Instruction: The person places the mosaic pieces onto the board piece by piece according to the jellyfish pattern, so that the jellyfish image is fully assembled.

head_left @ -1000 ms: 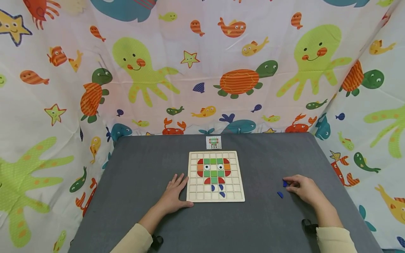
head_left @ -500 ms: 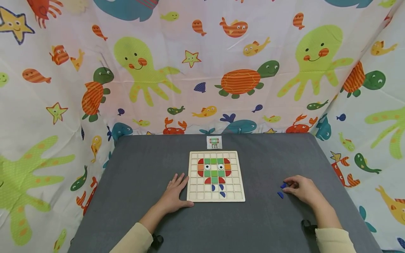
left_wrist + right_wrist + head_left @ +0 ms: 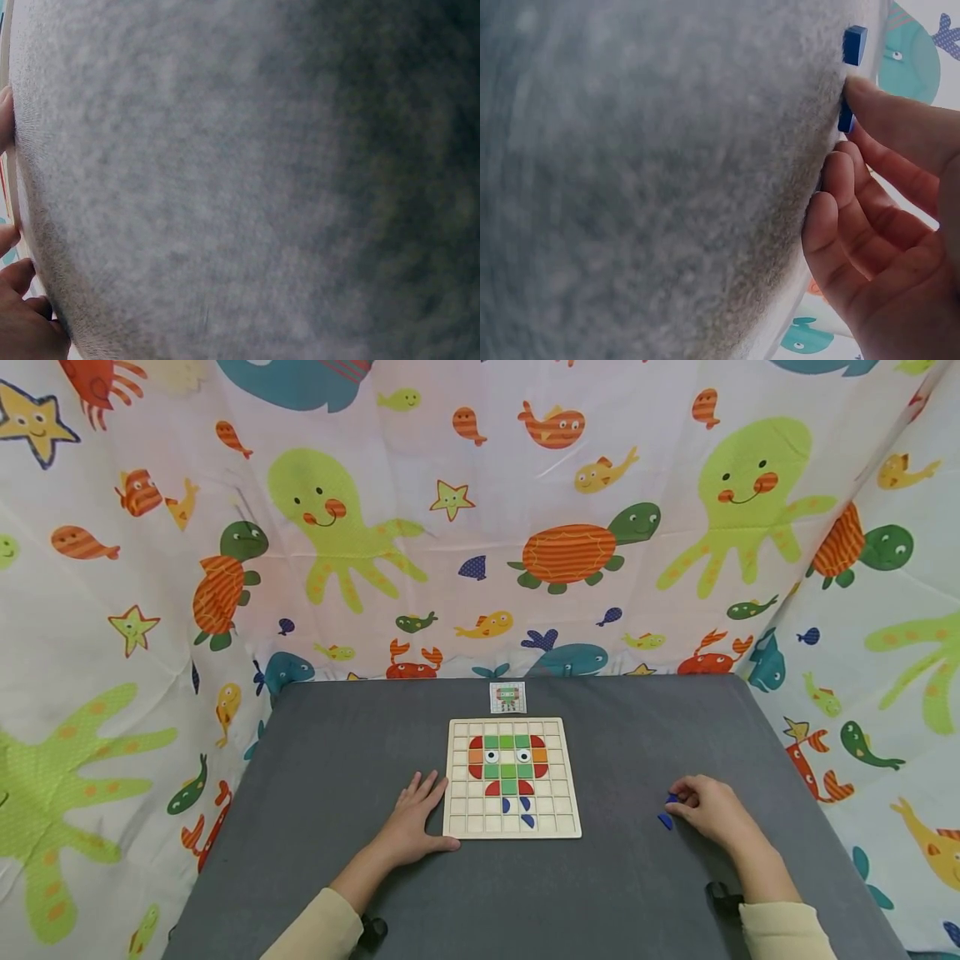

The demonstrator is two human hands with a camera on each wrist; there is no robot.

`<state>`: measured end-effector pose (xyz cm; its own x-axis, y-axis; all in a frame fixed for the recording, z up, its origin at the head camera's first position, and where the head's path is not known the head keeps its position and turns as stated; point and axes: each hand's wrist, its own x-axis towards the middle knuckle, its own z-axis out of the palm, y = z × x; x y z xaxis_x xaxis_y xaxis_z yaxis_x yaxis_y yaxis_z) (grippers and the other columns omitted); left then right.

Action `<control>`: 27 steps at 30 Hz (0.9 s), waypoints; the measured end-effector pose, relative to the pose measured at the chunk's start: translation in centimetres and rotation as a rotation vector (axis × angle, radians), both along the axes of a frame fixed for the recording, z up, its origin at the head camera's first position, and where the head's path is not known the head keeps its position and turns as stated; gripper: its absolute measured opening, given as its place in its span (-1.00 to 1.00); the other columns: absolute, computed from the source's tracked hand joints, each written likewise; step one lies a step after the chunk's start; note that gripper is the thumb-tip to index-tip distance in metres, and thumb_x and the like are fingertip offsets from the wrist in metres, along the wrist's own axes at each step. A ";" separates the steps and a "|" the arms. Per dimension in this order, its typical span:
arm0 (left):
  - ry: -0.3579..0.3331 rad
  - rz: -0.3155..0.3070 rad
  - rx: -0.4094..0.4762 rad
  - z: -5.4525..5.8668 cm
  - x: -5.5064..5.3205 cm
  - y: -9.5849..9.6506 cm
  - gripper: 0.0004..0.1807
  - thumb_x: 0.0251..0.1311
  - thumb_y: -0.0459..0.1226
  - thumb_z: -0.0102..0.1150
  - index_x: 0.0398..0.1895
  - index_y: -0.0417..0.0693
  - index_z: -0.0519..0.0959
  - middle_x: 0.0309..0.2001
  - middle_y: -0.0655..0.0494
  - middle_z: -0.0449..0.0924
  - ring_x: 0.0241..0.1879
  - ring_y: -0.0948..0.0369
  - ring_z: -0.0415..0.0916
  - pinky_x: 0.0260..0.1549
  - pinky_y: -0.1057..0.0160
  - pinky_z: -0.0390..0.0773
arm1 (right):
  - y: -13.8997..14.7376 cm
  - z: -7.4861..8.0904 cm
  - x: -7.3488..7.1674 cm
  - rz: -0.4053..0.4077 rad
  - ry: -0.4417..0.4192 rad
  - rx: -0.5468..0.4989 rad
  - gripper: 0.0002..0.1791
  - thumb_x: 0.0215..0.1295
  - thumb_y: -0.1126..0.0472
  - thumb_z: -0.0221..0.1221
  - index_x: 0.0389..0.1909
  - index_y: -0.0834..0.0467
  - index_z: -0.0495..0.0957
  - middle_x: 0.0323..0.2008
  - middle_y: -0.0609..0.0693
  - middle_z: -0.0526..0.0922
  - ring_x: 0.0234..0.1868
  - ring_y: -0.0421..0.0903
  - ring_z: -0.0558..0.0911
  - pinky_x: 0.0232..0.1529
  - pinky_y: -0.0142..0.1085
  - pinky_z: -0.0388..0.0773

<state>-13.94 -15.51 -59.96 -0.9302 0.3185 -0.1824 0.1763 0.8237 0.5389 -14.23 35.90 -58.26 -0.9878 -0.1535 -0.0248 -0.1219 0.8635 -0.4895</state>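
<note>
At the table's right side, my right hand [image 3: 705, 806] pinches a small blue block [image 3: 846, 118] between thumb and fingers, low at the cloth. Just beside it lies another blue block [image 3: 665, 821], rounded on one edge, which the right wrist view shows past the thumb. My left hand [image 3: 411, 825] rests spread at the left edge of a wooden grid board [image 3: 566, 822], thumb near its lower left corner. On the board, red, green, orange and eye tiles [image 3: 507, 756] form a face. Below them sit several blue pieces [image 3: 528, 820], some turned askew.
A small picture card [image 3: 507, 697] with a printed figure lies behind the board. Grey cloth covers the table [image 3: 615, 877]. A curtain [image 3: 450, 527] printed with sea animals hangs behind and along both sides. Dark straps [image 3: 723, 897] show near the wrists.
The right hand has shifted slightly left, and the blue block in its fingers has turned and moved a little toward the lying one. The left hand and board stay put.
</note>
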 end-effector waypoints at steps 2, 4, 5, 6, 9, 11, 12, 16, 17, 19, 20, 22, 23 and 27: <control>0.002 -0.001 -0.001 -0.1 0.0 0.0 0.23 -0.08 0.19 0.53 0.62 0.06 0.08 0.63 -0.01 -0.06 0.62 -0.12 -0.29 0.51 -0.26 -0.08 | -0.1 0.1 0.1 0.003 0.009 -0.005 -0.75 0.20 0.18 0.42 -0.18 0.24 0.69 -0.36 -0.01 0.60 -0.37 -0.14 0.53 -0.35 -0.18 0.52; 0.003 -0.003 0.001 -0.1 -0.1 0.0 0.23 -0.09 0.19 0.54 0.62 0.06 0.08 0.63 -0.01 -0.06 0.62 -0.12 -0.29 0.51 -0.26 -0.08 | -0.2 0.0 0.1 -0.001 0.019 -0.010 -0.71 0.19 0.17 0.43 -0.16 0.26 0.68 -0.36 0.01 0.61 -0.37 -0.13 0.54 -0.36 -0.18 0.53; 0.000 -0.003 -0.003 -0.1 -0.1 0.0 0.24 -0.09 0.20 0.53 0.62 0.07 0.07 0.63 0.01 -0.07 0.63 -0.11 -0.30 0.52 -0.25 -0.09 | -0.3 0.0 0.2 -0.007 0.021 -0.011 -0.70 0.18 0.17 0.44 -0.15 0.26 0.68 -0.36 0.01 0.61 -0.37 -0.14 0.54 -0.35 -0.18 0.53; 0.002 -0.003 -0.001 -0.1 -0.1 0.0 0.24 -0.09 0.20 0.53 0.62 0.07 0.07 0.63 0.01 -0.07 0.63 -0.11 -0.30 0.52 -0.25 -0.09 | -0.4 -0.1 0.2 -0.013 0.023 -0.011 -0.68 0.17 0.16 0.45 -0.15 0.27 0.68 -0.36 0.02 0.62 -0.37 -0.14 0.54 -0.35 -0.18 0.53; 0.002 -0.003 -0.001 -0.1 -0.1 -0.1 0.23 -0.08 0.20 0.53 0.62 0.09 0.07 0.63 0.02 -0.07 0.63 -0.10 -0.31 0.53 -0.24 -0.11 | -0.6 -0.2 0.3 -0.034 0.027 -0.012 -0.67 0.16 0.15 0.45 -0.16 0.29 0.67 -0.37 0.03 0.62 -0.38 -0.13 0.55 -0.35 -0.17 0.54; 0.001 -0.003 -0.001 -0.2 0.0 -0.1 0.23 -0.08 0.20 0.53 0.62 0.08 0.07 0.63 0.01 -0.07 0.63 -0.10 -0.32 0.53 -0.24 -0.11 | -0.7 -0.3 0.4 -0.048 0.025 -0.013 -0.70 0.18 0.17 0.44 -0.17 0.28 0.68 -0.36 0.03 0.63 -0.37 -0.12 0.57 -0.33 -0.14 0.56; 0.005 -0.006 0.003 -0.2 0.0 -0.1 0.23 -0.08 0.19 0.54 0.62 0.06 0.08 0.63 -0.01 -0.06 0.63 -0.12 -0.30 0.52 -0.26 -0.10 | -0.7 -0.2 0.5 -0.051 0.026 -0.013 -0.71 0.18 0.17 0.43 -0.17 0.28 0.68 -0.36 0.03 0.64 -0.37 -0.11 0.58 -0.33 -0.13 0.56; 0.004 -0.006 0.005 -0.1 0.0 0.0 0.23 -0.09 0.18 0.54 0.62 0.05 0.08 0.63 -0.01 -0.07 0.62 -0.12 -0.30 0.52 -0.26 -0.10 | -0.8 -0.1 0.5 -0.049 0.028 -0.010 -0.73 0.20 0.18 0.42 -0.18 0.28 0.68 -0.35 0.04 0.66 -0.36 -0.08 0.60 -0.30 -0.07 0.59; 0.007 -0.006 0.006 -0.1 0.0 0.0 0.23 -0.09 0.18 0.54 0.62 0.05 0.08 0.63 -0.01 -0.07 0.62 -0.12 -0.30 0.52 -0.26 -0.10 | -0.8 -0.1 0.6 -0.048 0.030 -0.008 -0.73 0.20 0.18 0.41 -0.18 0.28 0.68 -0.35 0.05 0.65 -0.36 -0.08 0.60 -0.30 -0.07 0.60; 0.003 -0.002 0.001 -0.1 -0.1 0.0 0.23 -0.08 0.19 0.53 0.62 0.08 0.08 0.64 0.01 -0.08 0.63 -0.10 -0.31 0.52 -0.25 -0.11 | -0.9 0.0 0.6 -0.049 0.040 -0.010 -0.73 0.21 0.20 0.41 -0.17 0.28 0.68 -0.35 0.05 0.66 -0.36 -0.08 0.61 -0.30 -0.07 0.59; 0.007 -0.002 0.003 -0.2 -0.1 0.0 0.23 -0.08 0.19 0.53 0.62 0.07 0.08 0.63 0.00 -0.07 0.63 -0.11 -0.31 0.52 -0.25 -0.10 | -0.9 0.0 0.6 -0.051 0.046 -0.012 -0.73 0.21 0.20 0.41 -0.17 0.28 0.67 -0.35 0.05 0.66 -0.36 -0.08 0.61 -0.30 -0.08 0.59; 0.009 0.000 0.005 -0.2 -0.1 0.0 0.22 -0.08 0.19 0.53 0.62 0.06 0.09 0.63 -0.01 -0.06 0.62 -0.12 -0.30 0.52 -0.26 -0.10 | -1.0 0.1 0.6 -0.053 0.060 -0.016 -0.74 0.21 0.21 0.41 -0.16 0.26 0.67 -0.35 0.04 0.67 -0.36 -0.10 0.61 -0.30 -0.10 0.59; 0.010 0.001 0.005 -0.2 -0.1 0.0 0.22 -0.08 0.19 0.53 0.62 0.06 0.09 0.63 -0.01 -0.06 0.62 -0.12 -0.30 0.51 -0.26 -0.10 | -1.1 0.2 0.5 -0.052 0.065 -0.019 -0.74 0.21 0.20 0.41 -0.15 0.25 0.67 -0.35 0.03 0.67 -0.36 -0.11 0.60 -0.30 -0.11 0.58; 0.009 0.004 0.002 -0.1 -0.1 0.0 0.22 -0.08 0.19 0.53 0.62 0.06 0.09 0.63 -0.01 -0.05 0.62 -0.12 -0.30 0.52 -0.26 -0.10 | -1.9 1.1 0.4 -0.044 0.084 -0.034 -0.75 0.21 0.20 0.41 -0.14 0.22 0.69 -0.34 0.01 0.69 -0.36 -0.13 0.60 -0.29 -0.15 0.59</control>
